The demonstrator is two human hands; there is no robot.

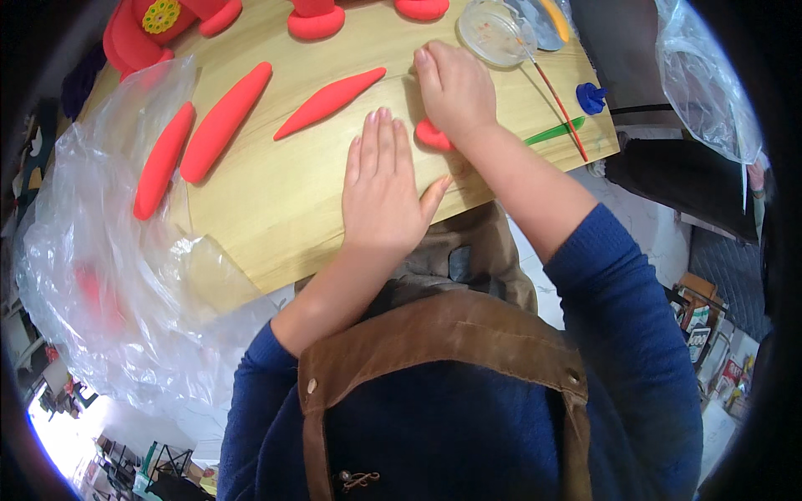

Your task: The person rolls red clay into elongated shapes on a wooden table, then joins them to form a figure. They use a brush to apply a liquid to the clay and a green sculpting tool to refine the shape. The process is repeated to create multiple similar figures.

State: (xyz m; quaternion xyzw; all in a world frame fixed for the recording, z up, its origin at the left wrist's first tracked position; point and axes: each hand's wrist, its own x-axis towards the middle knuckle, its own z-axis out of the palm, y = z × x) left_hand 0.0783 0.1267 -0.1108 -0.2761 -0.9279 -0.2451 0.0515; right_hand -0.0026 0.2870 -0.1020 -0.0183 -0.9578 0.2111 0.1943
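My left hand [383,181] lies palm down on the wooden tabletop [276,206], fingers straight, thumb spread to the side. Whatever might be beneath its palm is hidden. Farther forward, my right hand [456,87] is curled with its back up, and its palm side cannot be seen. A small rounded piece of red modelling clay [432,135] shows just beside its wrist, partly covered by it. Beyond my left fingertips rests a red clay roll pointed at both ends [330,103]. Two thicker red rolls lie to the left, one long [227,122] and one shorter [164,161].
A red clay figure [141,37] with a yellow patterned disc stands at the far edge. Crumpled clear plastic sheeting [119,250] drapes the left side. At right are a water dish [492,34], a red-handled brush [561,106], a green modelling tool [551,131] and a blue cap [591,98].
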